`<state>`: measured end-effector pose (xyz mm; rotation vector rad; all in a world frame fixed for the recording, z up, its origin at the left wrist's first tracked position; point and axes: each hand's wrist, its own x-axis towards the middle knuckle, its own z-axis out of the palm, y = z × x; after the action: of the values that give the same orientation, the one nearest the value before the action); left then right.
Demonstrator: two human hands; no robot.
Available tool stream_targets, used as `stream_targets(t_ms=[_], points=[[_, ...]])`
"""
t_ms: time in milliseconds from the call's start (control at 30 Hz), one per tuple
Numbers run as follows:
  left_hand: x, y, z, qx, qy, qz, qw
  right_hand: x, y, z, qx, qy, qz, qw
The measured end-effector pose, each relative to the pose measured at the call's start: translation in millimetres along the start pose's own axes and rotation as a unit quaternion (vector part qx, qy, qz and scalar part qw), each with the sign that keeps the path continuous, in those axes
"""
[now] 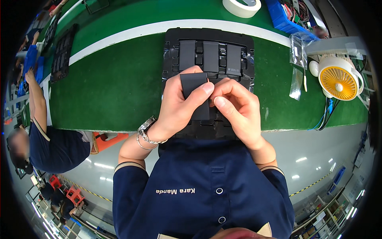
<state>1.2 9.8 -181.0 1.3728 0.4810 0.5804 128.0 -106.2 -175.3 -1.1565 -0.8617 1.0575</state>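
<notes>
My left hand (pixel 181 101) is closed around a dark grey, flat rectangular block (pixel 194 85), its thumb lying across the front. The block is held upright over the near part of a black moulded tray (pixel 169 51). My right hand (pixel 240 107) is beside the block's right edge, thumb and forefinger curled together; whatever is between them, if anything, is too small to make out. Beyond my hands, similar dark grey blocks (pixel 211 56) lie in the tray's compartments. My hands and the held block hide the tray's near half.
On the green bench (pixel 107 87) stand a small white and yellow fan (pixel 338 82) and clear plastic bags (pixel 297 51) at right. A roll of pale tape (pixel 241 8) and a blue bin (pixel 280 18) of wires sit farther back. A co-worker (pixel 55 147) works at left near another black tray (pixel 63 53).
</notes>
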Motion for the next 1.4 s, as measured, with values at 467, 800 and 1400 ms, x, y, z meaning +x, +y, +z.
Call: stream_targets(t_ms=[467, 800, 1400], points=[[3, 0, 4, 0.025, 0.017, -0.009, 0.999, 2, 8, 2, -0.045, 0.036, -0.003, 0.998], [1, -5, 8, -0.041, 0.018, -0.053, 0.998, 2, 6, -3, 0.016, 0.024, 0.036, 0.999], [-2, 7, 7, 0.037, -0.082, -0.066, 0.994, 4, 5, -22, 0.069, -0.020, 0.050, 0.996]])
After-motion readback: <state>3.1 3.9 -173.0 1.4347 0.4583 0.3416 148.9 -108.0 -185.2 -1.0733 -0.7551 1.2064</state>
